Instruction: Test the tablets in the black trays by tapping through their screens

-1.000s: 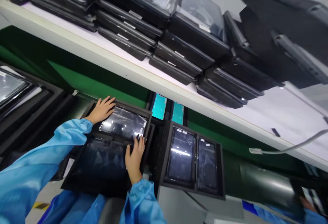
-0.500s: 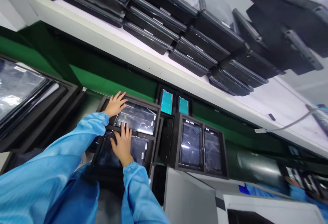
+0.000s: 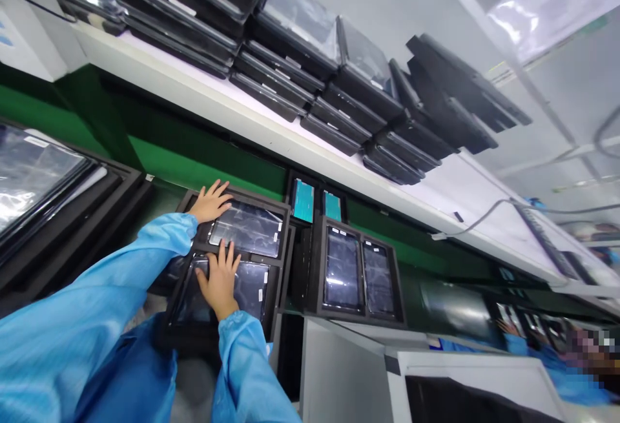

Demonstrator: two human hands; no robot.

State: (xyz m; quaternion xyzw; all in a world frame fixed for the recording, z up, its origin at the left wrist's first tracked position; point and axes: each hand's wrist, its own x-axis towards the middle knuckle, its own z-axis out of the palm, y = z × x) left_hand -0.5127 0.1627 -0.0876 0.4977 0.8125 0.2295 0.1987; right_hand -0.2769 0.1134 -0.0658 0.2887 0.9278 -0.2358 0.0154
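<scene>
A black foam tray lies in front of me with two dark tablets in its slots, each wrapped in clear film with small white labels. My left hand rests with spread fingers on the left end of the upper tablet and the tray's edge. Lower down, my right hand lies on the lower tablet, its fingers apart. Neither hand is wrapped round anything. Part of the lower tablet is hidden under my right hand.
Right of my tray stands another foam tray with two wrapped tablets. Behind it are two devices with lit teal screens. Stacked tablets fill the shelf above. More trays sit at left. A co-worker's blue sleeve shows far right.
The view has swung toward the right, so more of the shelf and the co-worker shows. Both my hands stay on the same two tablets.
</scene>
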